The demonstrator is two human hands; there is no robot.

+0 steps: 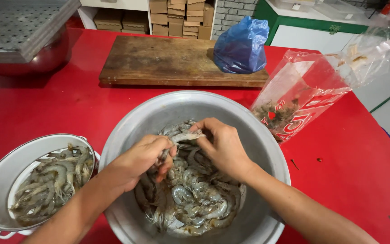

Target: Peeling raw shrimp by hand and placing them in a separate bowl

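Hands over the metal basin (267,149) near the red table's front edge: left hand (143,156) and right hand (222,144) pinch one raw shrimp (183,135), likely slippery, soft, light; grip the body firmly.

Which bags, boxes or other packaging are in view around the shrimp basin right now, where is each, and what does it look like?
Printed plastic bag: right of the metal basin on the red table; clear with red and white print, shrimp scraps inside.
Blue plastic bag: on the wooden cutting board's right end; crumpled, bulging.
Cardboard boxes: stacked behind the table; small, brown.
Both hands, left hand and right hand, hold a shrimp over the basin.
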